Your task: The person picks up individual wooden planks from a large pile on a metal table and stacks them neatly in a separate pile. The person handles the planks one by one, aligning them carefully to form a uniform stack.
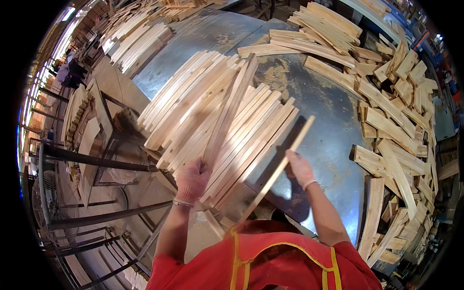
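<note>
My left hand, in a pale knit glove, is closed round the near end of a long brownish wooden board. That board slants up and away over a row of light wooden slats laid side by side. My right hand, gloved too, grips a narrow wooden strip near its upper part. The strip is tilted, its lower end close to my red apron. It is held to the right of the slat row, above the metal tabletop.
Loose boards lie heaped along the table's right side. Another slat stack is at the far left, and more boards are piled at the back right. A dark metal frame and a fan stand to the left.
</note>
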`<state>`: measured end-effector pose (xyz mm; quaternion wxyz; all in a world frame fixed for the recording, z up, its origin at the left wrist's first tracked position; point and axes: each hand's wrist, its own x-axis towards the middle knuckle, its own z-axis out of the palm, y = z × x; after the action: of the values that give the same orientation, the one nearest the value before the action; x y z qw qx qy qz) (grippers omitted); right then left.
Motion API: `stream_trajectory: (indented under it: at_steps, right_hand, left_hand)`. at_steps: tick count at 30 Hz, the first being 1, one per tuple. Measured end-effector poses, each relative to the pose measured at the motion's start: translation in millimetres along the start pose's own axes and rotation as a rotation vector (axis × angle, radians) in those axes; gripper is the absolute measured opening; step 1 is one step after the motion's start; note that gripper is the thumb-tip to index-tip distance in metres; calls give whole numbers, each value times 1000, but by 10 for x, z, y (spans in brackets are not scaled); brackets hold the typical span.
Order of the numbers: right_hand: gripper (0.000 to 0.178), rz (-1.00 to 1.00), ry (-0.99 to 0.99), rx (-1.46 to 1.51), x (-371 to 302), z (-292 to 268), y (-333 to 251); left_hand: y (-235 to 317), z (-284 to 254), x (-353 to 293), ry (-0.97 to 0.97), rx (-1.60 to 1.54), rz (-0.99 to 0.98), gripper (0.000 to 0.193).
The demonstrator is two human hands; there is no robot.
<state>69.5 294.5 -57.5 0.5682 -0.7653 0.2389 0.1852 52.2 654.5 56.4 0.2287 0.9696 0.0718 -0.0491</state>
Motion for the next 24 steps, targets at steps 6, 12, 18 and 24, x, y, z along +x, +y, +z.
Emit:
stream_trajectory:
  at_steps: [6, 12, 18, 24]
  right_hand:
    - [47, 0, -433, 73, 22, 460, -268]
    - [49, -424, 261, -141, 549, -394, -410]
    - [52, -567, 227, -703, 1183, -242, -1815]
    - [64, -410, -24, -792, 1895, -25, -2214]
  left_hand:
    - [-842, -188, 378, -73, -248, 72, 23]
    - [-906, -335, 697, -49, -123, 254, 17]
    - [-453, 437, 528, -38, 322, 493, 24]
    - [121, 814, 756, 5, 316, 347, 29]
